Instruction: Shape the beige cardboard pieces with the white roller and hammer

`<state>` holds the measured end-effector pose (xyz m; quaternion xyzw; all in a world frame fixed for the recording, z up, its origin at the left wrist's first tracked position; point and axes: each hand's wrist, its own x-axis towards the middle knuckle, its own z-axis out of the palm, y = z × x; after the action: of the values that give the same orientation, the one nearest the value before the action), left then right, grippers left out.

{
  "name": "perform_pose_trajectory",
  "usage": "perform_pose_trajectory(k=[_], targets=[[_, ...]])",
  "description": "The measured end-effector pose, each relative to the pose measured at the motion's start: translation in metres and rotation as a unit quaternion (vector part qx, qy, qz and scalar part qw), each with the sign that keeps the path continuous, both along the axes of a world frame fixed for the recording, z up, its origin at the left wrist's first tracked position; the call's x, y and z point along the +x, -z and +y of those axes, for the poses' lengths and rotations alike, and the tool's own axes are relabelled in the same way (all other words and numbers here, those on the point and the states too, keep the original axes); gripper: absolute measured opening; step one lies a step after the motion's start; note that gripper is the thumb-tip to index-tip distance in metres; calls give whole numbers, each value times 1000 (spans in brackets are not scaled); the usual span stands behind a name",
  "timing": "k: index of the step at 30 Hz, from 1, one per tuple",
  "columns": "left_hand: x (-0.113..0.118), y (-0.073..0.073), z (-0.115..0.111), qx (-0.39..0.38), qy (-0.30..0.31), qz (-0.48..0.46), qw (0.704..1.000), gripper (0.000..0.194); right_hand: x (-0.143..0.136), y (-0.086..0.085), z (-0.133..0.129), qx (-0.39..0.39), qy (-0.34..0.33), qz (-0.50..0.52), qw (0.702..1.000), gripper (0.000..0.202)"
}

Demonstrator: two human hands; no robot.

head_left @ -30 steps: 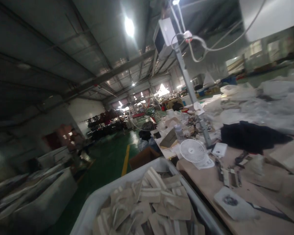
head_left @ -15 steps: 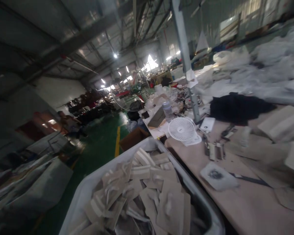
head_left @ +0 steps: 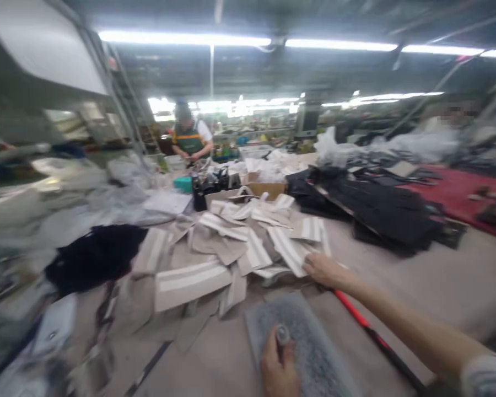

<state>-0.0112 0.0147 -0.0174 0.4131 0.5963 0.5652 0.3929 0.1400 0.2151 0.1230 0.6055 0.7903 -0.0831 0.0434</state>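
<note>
My left hand (head_left: 278,366) is closed around a short metal punch-like rod (head_left: 282,334), its round end facing up. It is over a worn grey slab (head_left: 310,336) on the table. My right hand (head_left: 326,271) reaches to the near right edge of a heap of beige pieces with white stripes (head_left: 215,275). Its bent fingers are on the end of one striped piece (head_left: 288,251); blur hides the exact grip. Below my right forearm lies a red and black bar or handle (head_left: 355,310), whose upper end is hidden near the hand.
Dark flat pieces (head_left: 380,209) are stacked at the right, beside a red surface (head_left: 467,193). A dark cloth (head_left: 95,256), a white phone-like object (head_left: 55,322) and clear plastic bags (head_left: 103,204) lie at the left. Across the table stands another person (head_left: 192,143).
The view has swung right, from the aisle and a white tub of beige pieces to the table with its heap. Both my hands are now in view; neither was before.
</note>
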Motion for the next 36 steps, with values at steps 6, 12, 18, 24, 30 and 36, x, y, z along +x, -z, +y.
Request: perform_pose_trajectory(k=[6,12,18,24,30,36], targets=[[2,14,-5,-1,-100,64,993,46,28,-11,-10,24,-6,56,998,35],[7,8,-4,-36,-114,55,991,40,39,-17,-12,54,-148,78,984,56],[-2,-2,-6,-36,-86,80,992,42,35,-23,-3,118,-83,150,978,22],[-5,-19,-7,-38,-75,57,995,43,46,-55,-54,231,87,379,892,45],[-18,-24,-11,-8,-225,-80,971,36,42,-4,-184,-20,334,612,717,35],[-36,-30,-3,-25,-186,-81,979,37,40,74,-274,-396,378,552,629,42]])
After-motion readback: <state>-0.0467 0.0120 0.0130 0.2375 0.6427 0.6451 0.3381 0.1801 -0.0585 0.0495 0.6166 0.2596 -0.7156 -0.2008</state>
